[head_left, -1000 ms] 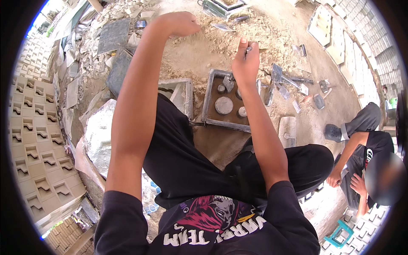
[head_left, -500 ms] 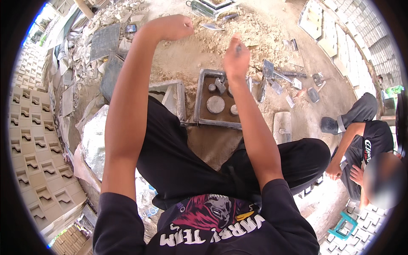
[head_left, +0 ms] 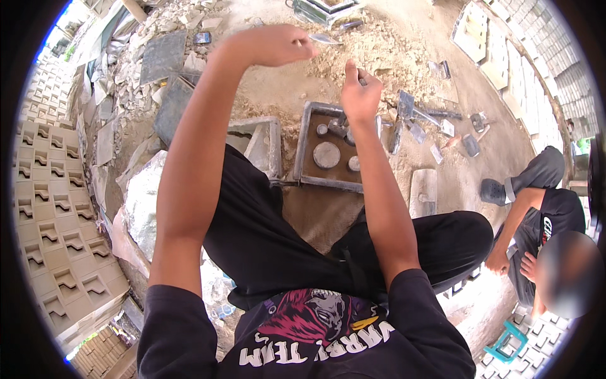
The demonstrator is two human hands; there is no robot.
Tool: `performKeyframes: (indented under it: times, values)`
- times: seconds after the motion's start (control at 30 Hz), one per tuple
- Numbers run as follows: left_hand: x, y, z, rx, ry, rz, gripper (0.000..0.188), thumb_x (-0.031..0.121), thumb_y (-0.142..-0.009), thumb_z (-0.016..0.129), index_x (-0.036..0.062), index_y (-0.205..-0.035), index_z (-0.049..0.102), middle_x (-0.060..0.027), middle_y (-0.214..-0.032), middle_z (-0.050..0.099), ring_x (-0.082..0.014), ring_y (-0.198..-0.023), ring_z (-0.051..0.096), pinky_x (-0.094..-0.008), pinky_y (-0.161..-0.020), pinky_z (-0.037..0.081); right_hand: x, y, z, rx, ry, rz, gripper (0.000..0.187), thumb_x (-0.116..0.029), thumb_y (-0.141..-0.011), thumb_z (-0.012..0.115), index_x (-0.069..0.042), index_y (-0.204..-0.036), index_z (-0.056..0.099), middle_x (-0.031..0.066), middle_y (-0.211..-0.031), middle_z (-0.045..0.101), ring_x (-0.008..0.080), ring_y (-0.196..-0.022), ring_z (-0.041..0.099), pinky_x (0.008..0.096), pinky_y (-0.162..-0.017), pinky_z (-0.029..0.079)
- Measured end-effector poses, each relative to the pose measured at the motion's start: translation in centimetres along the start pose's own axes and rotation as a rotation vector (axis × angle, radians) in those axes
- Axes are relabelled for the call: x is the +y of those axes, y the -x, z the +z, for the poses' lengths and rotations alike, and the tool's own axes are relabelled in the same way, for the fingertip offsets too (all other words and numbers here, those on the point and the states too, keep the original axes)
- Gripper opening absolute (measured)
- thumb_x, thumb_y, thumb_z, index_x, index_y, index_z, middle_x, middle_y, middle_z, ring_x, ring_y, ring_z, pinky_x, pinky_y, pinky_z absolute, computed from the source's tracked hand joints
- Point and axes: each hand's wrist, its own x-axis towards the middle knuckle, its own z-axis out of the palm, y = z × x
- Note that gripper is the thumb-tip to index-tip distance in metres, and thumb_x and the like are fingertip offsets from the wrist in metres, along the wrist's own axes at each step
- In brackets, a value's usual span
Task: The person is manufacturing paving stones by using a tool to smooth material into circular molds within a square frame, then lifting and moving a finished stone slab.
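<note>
My left hand (head_left: 278, 47) hangs over the dusty ground beyond the moulding frame, its fingers curled inward; what they hold, if anything, is hidden. My right hand (head_left: 362, 98) is closed, thumb up, around something small and dark that shows only at its top. Below and left of that hand lies a square grey moulding frame (head_left: 299, 149) filled with brown sand. Within it sit a large round disc (head_left: 326, 155), smaller round pieces (head_left: 322, 129) and a dark metal piece (head_left: 338, 130). My right forearm covers part of the frame's right side.
A second grey frame (head_left: 274, 145) adjoins on the left. Loose sand (head_left: 372, 50) with a trowel (head_left: 326, 39) lies beyond. Several hand tools (head_left: 406, 104) are scattered at right, near a wooden float (head_left: 423, 189). A co-worker (head_left: 555, 208) sits at far right; stacked blocks (head_left: 60, 221) stand left.
My left hand has moved to the right and slightly lower. My right hand has shifted a little right and down, still closed. The whole view has drifted slightly.
</note>
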Motion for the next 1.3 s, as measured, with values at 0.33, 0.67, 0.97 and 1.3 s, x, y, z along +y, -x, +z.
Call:
performKeyframes:
  times: [0.33, 0.67, 0.97, 1.3]
  values:
    - [1.5, -0.3, 0.4, -0.053, -0.041, -0.005, 0.050, 0.053, -0.089, 0.051, 0.0076, -0.107, 0.062, -0.0114, -0.091, 0.065, -0.0223, -0.080, 0.059, -0.0381, -0.073, 0.046, -0.5, 0.4, -0.2, 0.007, 0.038, 0.021, 0.048, -0.025, -0.093, 0.058, -0.002, -0.052, 0.048, -0.0020, -0.046, 0.038, 0.0073, -0.046, 0.029, 0.0321, -0.044, 0.024]
    - [3.5, -1.0, 0.4, -0.086, -0.077, -0.024, 0.050, 0.053, -0.090, 0.050, 0.0104, -0.115, 0.060, -0.0118, -0.095, 0.066, -0.0244, -0.086, 0.063, -0.0390, -0.076, 0.047, -1.3, 1.2, -0.5, -0.164, -0.189, 0.081, 0.045, -0.029, -0.093, 0.058, -0.001, -0.057, 0.055, -0.0028, -0.050, 0.047, 0.0049, -0.049, 0.038, 0.0277, -0.045, 0.029]
    - [1.0, -1.5, 0.5, -0.093, -0.260, -0.076, 0.031, 0.028, -0.093, 0.049, 0.0138, -0.118, 0.059, -0.0112, -0.107, 0.066, -0.0261, -0.100, 0.061, -0.0399, -0.089, 0.045, -0.7, 0.9, -0.1, -0.375, -0.286, 0.018, 0.045, -0.024, -0.093, 0.057, -0.009, -0.051, 0.050, -0.0032, -0.048, 0.044, 0.0043, -0.043, 0.036, 0.0255, -0.042, 0.029]
    - [-2.0, -1.3, -0.1, 0.001, -0.123, -0.129, 0.028, 0.023, -0.091, 0.051, 0.0109, -0.115, 0.058, -0.0107, -0.111, 0.062, -0.0249, -0.104, 0.058, -0.0366, -0.089, 0.045, -1.1, -0.2, -1.7, -0.124, -0.241, 0.077, 0.038, -0.021, -0.089, 0.057, 0.002, -0.059, 0.055, -0.0005, -0.048, 0.045, 0.0052, -0.048, 0.038, 0.0283, -0.044, 0.029]
